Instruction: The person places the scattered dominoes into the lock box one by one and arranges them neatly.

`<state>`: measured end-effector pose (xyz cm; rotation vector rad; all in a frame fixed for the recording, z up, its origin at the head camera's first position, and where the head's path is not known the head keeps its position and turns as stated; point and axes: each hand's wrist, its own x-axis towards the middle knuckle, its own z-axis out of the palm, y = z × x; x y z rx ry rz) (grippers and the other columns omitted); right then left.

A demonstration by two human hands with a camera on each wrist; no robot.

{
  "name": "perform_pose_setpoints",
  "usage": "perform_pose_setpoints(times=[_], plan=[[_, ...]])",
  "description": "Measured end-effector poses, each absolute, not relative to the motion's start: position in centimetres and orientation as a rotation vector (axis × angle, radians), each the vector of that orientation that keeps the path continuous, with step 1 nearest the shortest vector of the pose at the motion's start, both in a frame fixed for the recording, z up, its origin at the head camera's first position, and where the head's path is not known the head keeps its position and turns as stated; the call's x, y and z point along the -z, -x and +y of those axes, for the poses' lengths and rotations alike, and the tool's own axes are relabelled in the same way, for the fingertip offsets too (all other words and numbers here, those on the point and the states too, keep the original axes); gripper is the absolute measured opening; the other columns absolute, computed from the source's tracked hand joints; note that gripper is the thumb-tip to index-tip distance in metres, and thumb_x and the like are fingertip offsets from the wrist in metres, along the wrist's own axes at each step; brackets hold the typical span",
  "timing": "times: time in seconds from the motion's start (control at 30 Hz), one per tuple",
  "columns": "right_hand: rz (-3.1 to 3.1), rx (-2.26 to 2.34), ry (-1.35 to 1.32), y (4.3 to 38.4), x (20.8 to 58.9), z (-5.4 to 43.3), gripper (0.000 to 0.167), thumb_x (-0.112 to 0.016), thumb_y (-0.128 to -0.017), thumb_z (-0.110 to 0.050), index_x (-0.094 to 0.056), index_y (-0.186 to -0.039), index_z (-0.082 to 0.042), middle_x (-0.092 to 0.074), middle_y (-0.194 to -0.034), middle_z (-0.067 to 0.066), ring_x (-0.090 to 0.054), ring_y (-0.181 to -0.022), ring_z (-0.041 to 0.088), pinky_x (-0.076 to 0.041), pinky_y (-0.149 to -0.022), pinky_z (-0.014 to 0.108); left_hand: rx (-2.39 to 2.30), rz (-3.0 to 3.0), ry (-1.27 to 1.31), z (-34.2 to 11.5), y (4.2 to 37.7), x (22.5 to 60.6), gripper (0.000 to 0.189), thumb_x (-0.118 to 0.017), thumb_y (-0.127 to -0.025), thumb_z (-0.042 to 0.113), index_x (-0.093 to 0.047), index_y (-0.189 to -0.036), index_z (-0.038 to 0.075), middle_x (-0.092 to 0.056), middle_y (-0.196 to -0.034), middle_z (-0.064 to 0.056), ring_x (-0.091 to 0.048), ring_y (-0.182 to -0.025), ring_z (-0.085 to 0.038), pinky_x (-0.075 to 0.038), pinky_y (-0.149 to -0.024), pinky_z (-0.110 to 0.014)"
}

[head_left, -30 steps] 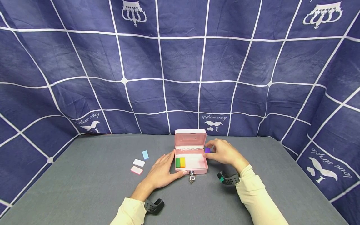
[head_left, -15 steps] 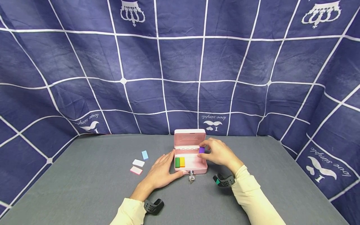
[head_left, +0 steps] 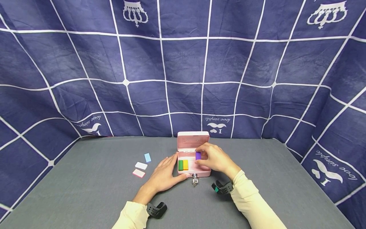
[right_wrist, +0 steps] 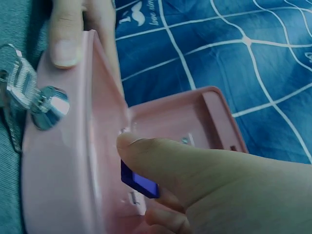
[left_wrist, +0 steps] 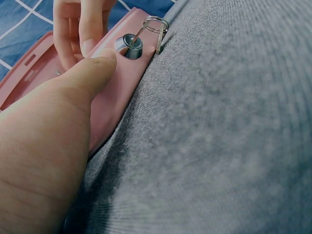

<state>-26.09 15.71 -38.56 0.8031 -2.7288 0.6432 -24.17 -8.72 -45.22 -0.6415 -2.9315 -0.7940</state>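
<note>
The location is a curtained tabletop workspace, room type indeterminable: white-gridded blue fabric (head_left: 183, 60) spans upper frame; grey table (head_left: 94, 190), lower.

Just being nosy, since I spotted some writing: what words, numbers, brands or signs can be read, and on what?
"love simple": blue cloth, three prints, upside down in the head view.
"I": same cloth, middle and right prints, beside a white heart and moustache.
White crown signs: cloth's top, no lettering.
Keys: any marking too small to read.
Pink box, purple block: none seen.
</note>
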Motion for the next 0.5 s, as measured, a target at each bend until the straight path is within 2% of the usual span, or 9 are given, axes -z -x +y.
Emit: perform_pose_setpoints(times=[0.27,0.5], plan=[[-2.714,-0.659,-0.846,26.2,39.6,14.9,0.039,-0.085,-0.076,-0.027,-0.073,-0.109,-0.01,-0.067,-0.091,-0.002,-0.061,-0.079,0.007,-0.052,-0.07,0.023,0.803,-2.92,0.641,-8.7,24.1,45.3,0.103,-0.061,-0.084,0.07,-0.024,-0.159,0.011,-0.037,-0.161,-0.008,-0.036,-0.149,-0.032,-0.024,-0.125,-0.05],[-2.745,-0.667,-0.861,26.2,40.2,14.5,0.043,-0.085,-0.077,-0.032,-0.074,-0.114,-0.013,-0.069,-0.094,0.0,-0.064,-0.081,0.012,-0.051,-0.07,0.024,0.792,-2.903,0.665,-8.7,24.2,45.2,0.102,-0.062,-0.085,0.067,-0.024,-0.159,0.008,-0.037,-0.161,-0.009,-0.037,-0.148,-0.034,-0.024,-0.124,-0.049]])
